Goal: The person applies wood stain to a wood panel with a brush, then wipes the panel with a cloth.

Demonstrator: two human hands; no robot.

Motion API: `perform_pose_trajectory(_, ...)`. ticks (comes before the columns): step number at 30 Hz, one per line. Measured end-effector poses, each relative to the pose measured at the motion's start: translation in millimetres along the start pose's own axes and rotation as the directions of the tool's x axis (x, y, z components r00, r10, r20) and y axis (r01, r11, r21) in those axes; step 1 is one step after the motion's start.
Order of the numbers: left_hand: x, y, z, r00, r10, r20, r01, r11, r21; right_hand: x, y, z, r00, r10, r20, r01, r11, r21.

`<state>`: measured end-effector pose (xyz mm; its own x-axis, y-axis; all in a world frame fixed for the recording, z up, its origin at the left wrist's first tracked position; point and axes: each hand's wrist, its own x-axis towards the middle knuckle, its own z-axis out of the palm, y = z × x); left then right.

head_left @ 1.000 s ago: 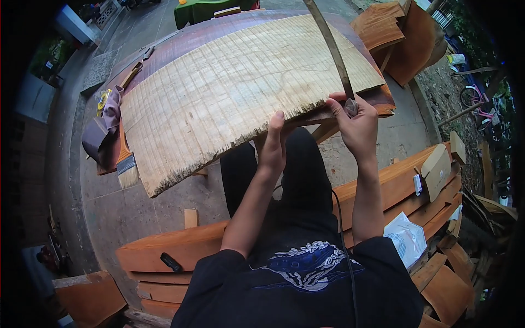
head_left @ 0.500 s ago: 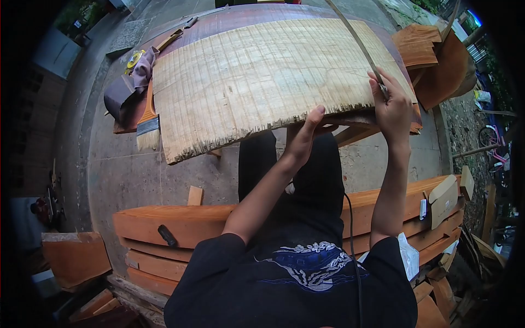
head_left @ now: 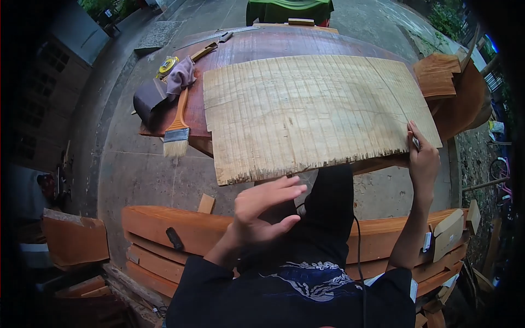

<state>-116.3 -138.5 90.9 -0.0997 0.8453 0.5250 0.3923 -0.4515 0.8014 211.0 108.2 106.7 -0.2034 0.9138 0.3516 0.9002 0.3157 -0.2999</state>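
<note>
A wide, pale, rough-sawn wooden board [head_left: 306, 115] lies over the table's front, its near edge ragged and splintered. My left hand [head_left: 262, 205] is off the board, just below that near edge, fingers stretched and thumb apart, holding nothing. At the board's near right corner, my right hand [head_left: 424, 164] is closed on the silvery end of a thin, long strip [head_left: 389, 87], which shows as a narrow line across the board. I cannot tell what kind of tool the strip is. A wide paintbrush [head_left: 179, 128] lies left of the board, bristles past the table edge.
On the reddish table [head_left: 246, 46] are a purple cloth [head_left: 180, 76], a yellow tape measure [head_left: 167, 66] and a metal square [head_left: 224, 36]. Curved reddish timbers [head_left: 180, 218] are stacked behind my legs. More wood pieces [head_left: 437, 76] stand at the right.
My left hand has let go of the board's near edge and moved left and down. The right hand stays at the right corner; the strip now looks lower over the board. The view has shifted.
</note>
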Motion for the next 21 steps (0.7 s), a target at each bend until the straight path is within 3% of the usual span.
perform_pose_trajectory(1, 2, -4, -12, 0.992, 0.116, -0.042, -0.100, 0.955, 0.279, 8, 5, 1, 1.000, 0.018, -0.010, -0.018, 1.000, -0.004)
perform_pose_trajectory(2, 7, -7, -20, 0.972, 0.229, -0.051, -0.166, 0.825, 0.541, 13, 7, 0, 0.999, 0.039, -0.014, -0.039, 0.999, -0.005)
perform_pose_trajectory(3, 12, -2, -24, 0.977, 0.204, -0.064, -0.122, 0.777, 0.617, 14, 6, -2, 0.998, 0.055, -0.009, -0.055, 0.998, 0.017)
perform_pose_trajectory(6, 11, -12, -29, 0.981, 0.176, 0.084, -0.190, 0.763, 0.618, 9, 6, 4, 0.998, 0.000, -0.061, 0.001, 1.000, 0.017)
perform_pose_trajectory(7, 12, -20, -23, 0.981, 0.192, 0.026, -0.174, 0.810, 0.561, 10, 4, 4, 0.997, 0.003, -0.073, -0.001, 1.000, 0.021)
perform_pose_trajectory(12, 33, -36, -33, 0.969, 0.220, 0.109, -0.239, 0.747, 0.620, 9, -4, -2, 0.995, 0.074, -0.070, -0.075, 0.997, -0.004)
perform_pose_trajectory(15, 42, -26, -28, 0.972, 0.215, 0.096, -0.228, 0.760, 0.609, 5, -24, -12, 0.998, -0.047, -0.046, 0.052, 0.990, 0.132)
perform_pose_trajectory(17, 53, -7, -20, 0.950, 0.292, 0.114, -0.301, 0.745, 0.595, -3, -54, -11, 0.960, -0.258, -0.107, 0.278, 0.916, 0.288)
perform_pose_trajectory(18, 57, 1, -16, 0.937, 0.327, 0.122, -0.334, 0.738, 0.586, -10, -78, -22, 0.937, -0.347, -0.029, 0.336, 0.881, 0.333)
perform_pose_trajectory(21, 75, 3, -13, 0.939, 0.277, 0.206, -0.341, 0.652, 0.677, -24, -115, -29, 0.778, -0.628, 0.027, 0.573, 0.726, 0.380)
